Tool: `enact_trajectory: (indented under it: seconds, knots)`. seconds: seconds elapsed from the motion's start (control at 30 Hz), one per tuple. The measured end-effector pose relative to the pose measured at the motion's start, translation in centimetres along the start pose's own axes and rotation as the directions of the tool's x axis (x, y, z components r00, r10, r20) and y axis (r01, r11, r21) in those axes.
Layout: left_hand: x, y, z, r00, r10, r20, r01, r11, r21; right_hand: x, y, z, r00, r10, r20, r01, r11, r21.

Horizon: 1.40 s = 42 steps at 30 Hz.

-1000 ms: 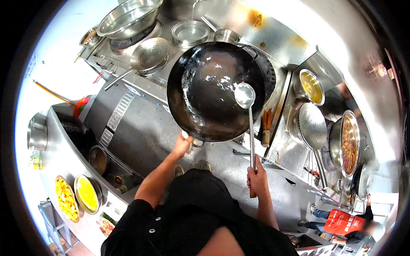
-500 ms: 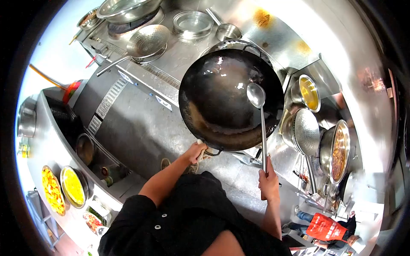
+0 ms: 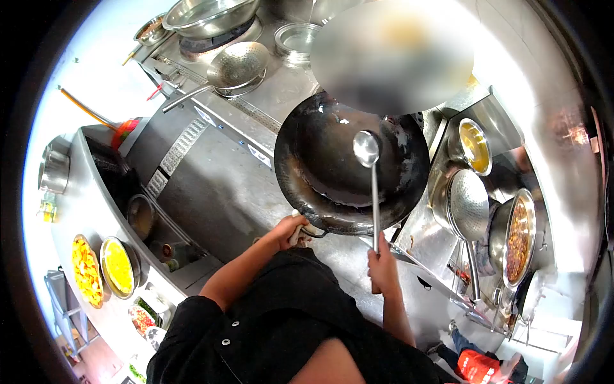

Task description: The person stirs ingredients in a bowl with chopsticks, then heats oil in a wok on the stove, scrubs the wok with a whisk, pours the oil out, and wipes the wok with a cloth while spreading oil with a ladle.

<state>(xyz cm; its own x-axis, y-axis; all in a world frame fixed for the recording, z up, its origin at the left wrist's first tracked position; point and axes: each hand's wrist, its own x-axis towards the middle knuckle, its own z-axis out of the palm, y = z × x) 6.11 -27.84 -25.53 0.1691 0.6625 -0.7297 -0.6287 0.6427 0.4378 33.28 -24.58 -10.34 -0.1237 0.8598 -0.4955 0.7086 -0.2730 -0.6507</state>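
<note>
A large dark wok with a wet, shiny inside is in front of me, its far edge hidden by a blurred patch. My left hand is closed round the wok's near handle with a pale cloth between. In my right hand is the shaft of a long metal ladle, whose bowl is over the inside of the wok.
Right of the wok are a bowl of yellow liquid, a perforated strainer and a basin of brown food. Another strainer lies at the back left. Food bowls stand on the left counter. A person in red is at the lower right.
The wok has come off the burner area toward me and slightly right, and the liquid in it has shifted. The ladle has moved over its middle. The view has also shifted.
</note>
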Motion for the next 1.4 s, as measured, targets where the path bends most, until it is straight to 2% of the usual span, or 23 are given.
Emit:
enact_trajectory:
  seconds: [0.07, 0.17, 0.2, 0.27, 0.33, 0.43, 0.53, 0.57, 0.63, 0.67, 0.7, 0.77, 0.8, 0.9, 0.93, 0.97, 1.03, 1.1, 1.17, 1.23, 1.33, 1.37, 1.4]
  knots:
    - [0.1, -0.1, 0.1, 1.0, 0.0, -0.007, 0.0, 1.0, -0.021, -0.7, -0.6, 1.2, 0.988, 0.054, 0.143, -0.075, 0.987, 0.143]
    - [-0.5, 0.1, 0.1, 0.997, 0.058, 0.048, -0.058, 0.998, -0.017, -2.2, -1.1, 2.1, 0.912, -0.032, 0.408, -0.175, 0.871, 0.459]
    - [-1.0, 0.3, 0.3, 0.997, 0.069, 0.031, -0.069, 0.998, 0.009, -2.8, -2.1, 2.0, 0.878, 0.038, 0.476, -0.324, 0.78, 0.535]
    - [-1.6, 0.5, 0.2, 0.995, 0.104, 0.013, -0.104, 0.994, 0.022, -3.4, -3.2, 0.9, 0.794, -0.011, 0.608, -0.518, 0.512, 0.685]
    - [-2.5, 0.6, 0.1, 0.991, 0.134, -0.024, -0.133, 0.991, 0.023, -3.5, -3.7, -0.2, 0.697, -0.105, 0.709, -0.668, 0.266, 0.695]
    - [-4.5, 1.8, -0.3, 0.982, 0.178, -0.06, -0.178, 0.984, 0.011, -4.1, -4.9, -1.1, 0.647, -0.156, 0.746, -0.713, 0.222, 0.665]
    - [-6.8, 3.5, -0.8, 0.981, 0.183, 0.063, -0.189, 0.974, 0.127, -5.5, -8.6, -1.8, 0.714, 0.079, 0.696, -0.611, 0.555, 0.564]
    - [-7.6, 4.1, -1.1, 0.979, 0.171, 0.107, -0.189, 0.966, 0.179, -6.1, -9.9, -1.5, 0.732, 0.021, 0.681, -0.581, 0.541, 0.608]
    - [-2.7, 1.3, -2.3, 0.969, 0.241, 0.063, -0.249, 0.947, 0.202, -7.4, -13.9, -0.7, 0.821, 0.093, 0.563, -0.408, 0.785, 0.466]
    - [-3.8, 2.1, -2.5, 0.971, 0.231, 0.068, -0.24, 0.946, 0.218, -7.2, -15.3, -0.1, 0.818, -0.001, 0.575, -0.33, 0.818, 0.471]
    - [-5.1, 3.0, -3.3, 0.973, 0.212, 0.087, -0.227, 0.944, 0.24, -8.2, -17.2, 1.1, 0.861, 0.031, 0.507, -0.295, 0.843, 0.449]
    - [-4.6, 2.9, -8.2, 0.887, 0.232, 0.4, -0.284, 0.956, 0.074, -6.6, -16.6, 2.1, 0.777, -0.099, 0.621, -0.287, 0.823, 0.49]
    - [-3.9, 2.6, -10.9, 0.809, 0.27, 0.523, -0.297, 0.954, -0.034, -6.0, -18.3, 4.0, 0.662, -0.248, 0.707, -0.311, 0.768, 0.56]
    - [-9.4, 3.3, -18.4, 0.931, 0.294, 0.215, -0.298, 0.954, -0.014, -5.6, -23.8, 12.6, 0.721, -0.191, 0.667, -0.296, 0.785, 0.545]
    - [-13.0, 4.3, -20.6, 0.955, 0.278, 0.1, -0.271, 0.959, -0.084, -5.0, -25.1, 16.1, 0.669, -0.238, 0.704, -0.313, 0.769, 0.557]
    - [-16.2, 4.8, -22.6, 0.968, 0.251, -0.015, -0.25, 0.954, -0.163, -6.1, -28.0, 19.8, 0.733, -0.162, 0.66, -0.282, 0.812, 0.512]
    - [-16.4, 2.4, -28.2, 0.933, 0.319, -0.168, -0.355, 0.897, -0.265, -3.8, -30.1, 27.3, 0.58, -0.148, 0.801, -0.392, 0.811, 0.433]
    - [-18.6, 0.9, -31.7, 0.871, 0.355, -0.339, -0.455, 0.843, -0.288, -1.2, -31.0, 36.4, 0.353, -0.235, 0.906, -0.434, 0.817, 0.381]
    - [-21.4, 0.1, -33.7, 0.875, 0.285, -0.392, -0.435, 0.82, -0.373, -1.5, -33.1, 45.6, 0.306, -0.154, 0.939, -0.361, 0.894, 0.264]
    - [-22.5, -1.4, -35.0, 0.862, 0.228, -0.452, -0.433, 0.795, -0.425, -1.9, -33.5, 55.5, 0.321, -0.127, 0.939, -0.216, 0.955, 0.203]
    - [-22.6, -3.6, -35.5, 0.81, 0.19, -0.555, -0.486, 0.748, -0.453, -2.9, -34.9, 67.0, 0.372, -0.131, 0.919, 0.199, 0.978, 0.059]
    - [-21.6, -5.0, -35.6, 0.8, 0.174, -0.574, -0.5, 0.722, -0.478, -2.9, -34.9, 70.0, 0.405, -0.141, 0.903, 0.416, 0.908, -0.045]
    - [-22.0, -5.1, -35.5, 0.824, 0.135, -0.551, -0.453, 0.74, -0.496, -2.5, -34.1, 72.5, 0.41, -0.235, 0.881, 0.613, 0.786, -0.076]
